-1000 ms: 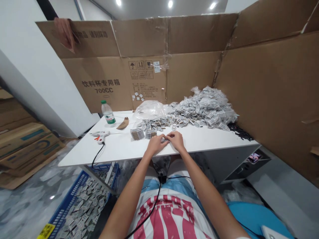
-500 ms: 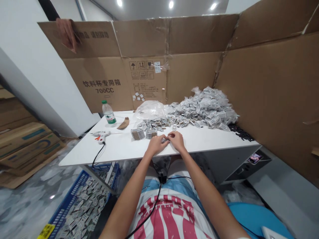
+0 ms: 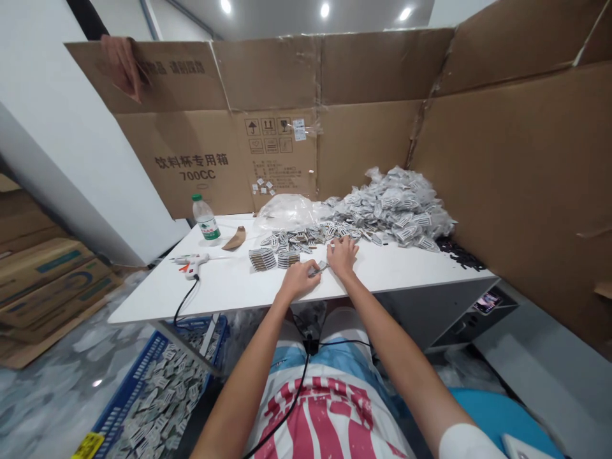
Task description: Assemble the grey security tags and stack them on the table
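Note:
My left hand rests near the table's front edge, its fingers closed on a small flat grey piece with a pale pattern. The piece sticks out to the right of the fingertips. Farther back and to the right is my right hand, fingers bent down at the near edge of a loose pile of similar grey-and-white pieces. Whatever lies under those fingertips is hidden. Two neat stacks of the pieces, a left stack and a right stack, stand left of my left hand.
A heap of bagged pieces and black parts lie at right. On the left are a glue gun, bottle and cardboard scrap. Cardboard walls enclose the table; another person's hand grips one. Below sits a blue basket.
My right hand has moved away from my left, back and to the right, to the loose pile. My left hand has stayed in place with the flat grey piece.

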`<state>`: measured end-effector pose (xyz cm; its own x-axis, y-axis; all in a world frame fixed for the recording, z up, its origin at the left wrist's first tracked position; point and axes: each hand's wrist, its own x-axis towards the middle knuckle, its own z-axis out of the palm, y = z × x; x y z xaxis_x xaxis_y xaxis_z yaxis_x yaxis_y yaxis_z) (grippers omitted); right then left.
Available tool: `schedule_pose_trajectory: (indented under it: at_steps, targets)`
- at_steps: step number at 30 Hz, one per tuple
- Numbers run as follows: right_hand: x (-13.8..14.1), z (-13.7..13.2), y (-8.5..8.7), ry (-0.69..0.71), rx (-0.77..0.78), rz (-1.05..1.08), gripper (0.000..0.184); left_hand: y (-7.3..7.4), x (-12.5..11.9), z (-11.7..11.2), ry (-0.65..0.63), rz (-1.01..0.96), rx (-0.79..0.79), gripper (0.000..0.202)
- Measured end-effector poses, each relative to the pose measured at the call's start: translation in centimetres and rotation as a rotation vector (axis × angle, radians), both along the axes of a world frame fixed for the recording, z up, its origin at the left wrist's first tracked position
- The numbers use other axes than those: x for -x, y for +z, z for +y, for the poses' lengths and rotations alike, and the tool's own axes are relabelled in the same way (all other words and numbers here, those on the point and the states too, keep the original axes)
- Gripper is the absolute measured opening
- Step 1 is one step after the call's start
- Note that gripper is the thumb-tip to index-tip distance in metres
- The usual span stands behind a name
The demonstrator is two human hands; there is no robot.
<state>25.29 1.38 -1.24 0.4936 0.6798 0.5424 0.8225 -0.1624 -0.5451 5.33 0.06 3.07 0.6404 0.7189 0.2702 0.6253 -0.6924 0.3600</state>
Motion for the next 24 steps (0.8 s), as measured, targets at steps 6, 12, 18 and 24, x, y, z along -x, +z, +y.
schedule_pose_trajectory:
  at_steps: [6,12,18,24]
  targets:
    - [-0.7,1.6,-0.2,-0.042,0.107,0.015,0.036,-0.7,-0.2,0.5,0.036,0.014,-0.022,0.024]
    - [-1.1,1.9,-0.6,-0.034,0.007,0.104,0.025,-0.7,-0.2,0.5,0.043,0.017,-0.004,0.038]
    - [-1.6,0.8,-0.7,0.025,-0.240,0.463,0.036,-0.9,-0.2,0.8,0.060,0.023,-0.004,0.034]
    - [-1.2,-0.8,-0.7,0.157,-0.333,0.781,0.057,-1.2,-0.4,1.0,0.104,0.022,0.004,0.037]
